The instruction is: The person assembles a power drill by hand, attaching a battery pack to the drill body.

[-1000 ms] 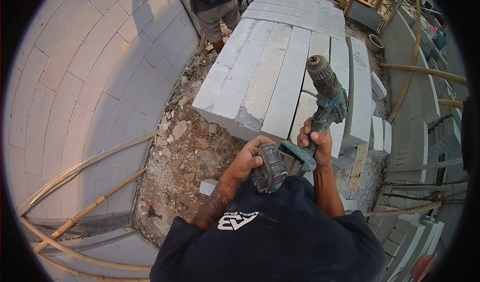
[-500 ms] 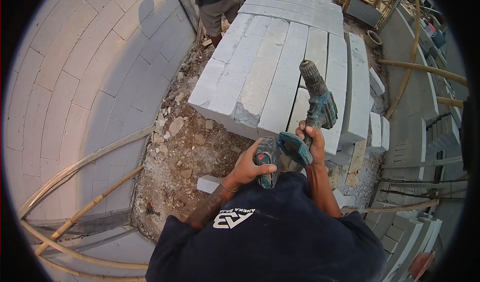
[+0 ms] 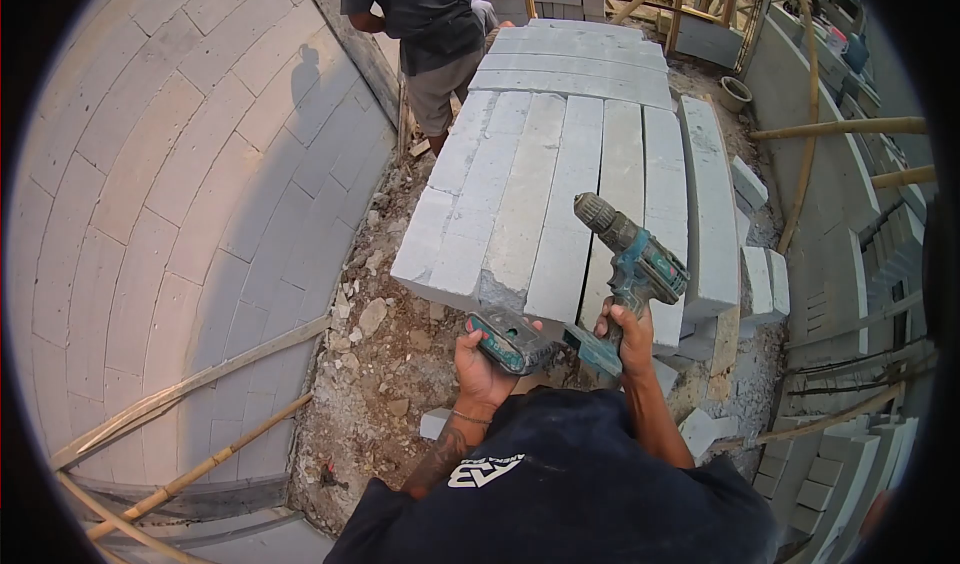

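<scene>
Gripping the cordless drill (image 3: 645,264) w/ the right hand (image 3: 633,337), w/ fingers closed around the handle, a bit right of centre in the frame. Aiming the chuck (image 3: 597,214) to upper left, above the stack of light-grey concrete blocks (image 3: 530,204).

Holding the battery pack (image 3: 510,342) w/ the left hand (image 3: 482,376), at lower centre: supporting from beneath, w/ thumb at the left end and a fingertip visible at the far edge. Separate from the drill, just beside the open foot of the handle (image 3: 595,352); cannot tell if touching at the edges.

As to the step: prob. in the middle of a battery change, i.e. fitting or removing the pack; not possible to say which from this view. If fitting, would need to turn the pack, line it up straight w/ the foot, and hold the drill steady meanwhile. If removing, would need only to bring both further apart, w/ firm grip on each.

At top, left of centre: another person (image 3: 430,34) in dark shirt and shorts, close to the stack. Along left side: a block wall (image 3: 140,174), partly in shadow, w/ a bamboo pole (image 3: 205,463) at lower left. Btw. wall and stack: rubble (image 3: 400,354) on the ground.
</scene>
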A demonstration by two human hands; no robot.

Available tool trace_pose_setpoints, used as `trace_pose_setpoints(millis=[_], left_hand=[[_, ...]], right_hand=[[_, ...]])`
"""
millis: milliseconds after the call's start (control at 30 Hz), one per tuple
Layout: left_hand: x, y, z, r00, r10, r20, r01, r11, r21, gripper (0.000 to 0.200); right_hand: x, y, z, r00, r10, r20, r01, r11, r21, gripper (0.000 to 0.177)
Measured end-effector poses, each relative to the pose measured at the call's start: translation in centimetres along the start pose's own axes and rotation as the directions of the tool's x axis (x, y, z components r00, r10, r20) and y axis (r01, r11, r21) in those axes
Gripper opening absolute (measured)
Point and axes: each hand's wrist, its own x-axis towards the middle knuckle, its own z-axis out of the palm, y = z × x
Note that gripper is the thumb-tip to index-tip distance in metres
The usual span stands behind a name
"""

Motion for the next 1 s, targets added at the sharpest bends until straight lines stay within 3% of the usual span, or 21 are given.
trace_pose_setpoints(millis=[133, 200, 267, 433, 500, 533, 567, 633, 700, 867, 900, 933, 1000], left_hand=[[1.1, 0.2, 0.2, 0.993, -0.075, 0.089, 0.079, 0.996, -0.040, 0.057], [0.5, 0.1, 1.2, 0.998, -0.057, 0.031, 0.056, 0.998, 0.035, 0.057], [1.7, -0.3, 1.7, 0.999, -0.038, 0.038, 0.031, 0.984, 0.176, 0.060], [1.9, -1.8, 0.2, 0.997, -0.042, 0.065, 0.029, 0.983, 0.184, 0.066], [1.9, -1.8, -0.4, 0.994, -0.107, 0.020, 0.104, 0.990, 0.100, 0.068], [2.1, -2.2, -0.7, 0.994, -0.058, -0.093, 0.070, 0.988, 0.134, 0.073], [2.3, -2.0, -0.8, 0.994, -0.054, -0.093, 0.066, 0.989, 0.132, 0.073], [2.4, -1.8, -0.8, 0.999, -0.033, 0.028, 0.029, 0.990, 0.135, 0.065], [2.5, -1.2, -0.1, 0.997, -0.055, 0.046, 0.052, 0.996, 0.069, 0.061], [2.6, -1.4, 0.8, 0.997, -0.041, 0.068, 0.043, 0.999, -0.027, 0.055], [2.2, -1.3, 1.4, 0.989, -0.051, 0.139, 0.057, 0.998, -0.036, 0.055], [2.0, -1.2, 1.7, 0.976, -0.061, 0.209, 0.071, 0.997, -0.044, 0.055], [1.8, -0.9, 1.2, 0.976, -0.073, 0.203, 0.084, 0.995, -0.046, 0.055]], right_hand=[[0.0, -0.5, 0.8, 0.994, -0.108, 0.034, 0.111, 0.984, -0.140, 0.031], [0.0, -1.0, 1.5, 0.981, -0.186, 0.047, 0.191, 0.967, -0.167, 0.033], [0.2, -1.6, 1.4, 0.978, -0.196, 0.071, 0.204, 0.970, -0.136, 0.033], [-0.1, -1.7, 0.1, 0.982, -0.177, 0.069, 0.186, 0.971, -0.149, 0.033], [-0.5, -1.8, 0.0, 0.980, -0.193, 0.053, 0.199, 0.965, -0.169, 0.033], [-0.5, -1.8, 0.0, 0.979, -0.193, 0.060, 0.201, 0.965, -0.169, 0.033], [-0.9, -2.2, 0.2, 0.973, -0.221, 0.070, 0.230, 0.959, -0.168, 0.033], [-1.2, -2.5, 0.1, 0.967, -0.242, 0.078, 0.252, 0.952, -0.173, 0.032], [-0.9, -3.0, 0.1, 0.937, -0.313, 0.157, 0.331, 0.937, -0.109, 0.032], [-1.2, -4.3, 0.6, 0.979, -0.181, 0.098, 0.184, 0.983, -0.026, 0.036], [-1.2, -4.3, 0.6, 0.983, -0.158, 0.089, 0.159, 0.987, -0.011, 0.036], [-1.3, -4.0, 0.5, 0.983, -0.157, 0.095, 0.159, 0.987, -0.011, 0.036], [-1.4, -3.6, 0.5, 0.980, -0.197, 0.036, 0.196, 0.980, 0.036, 0.038]])
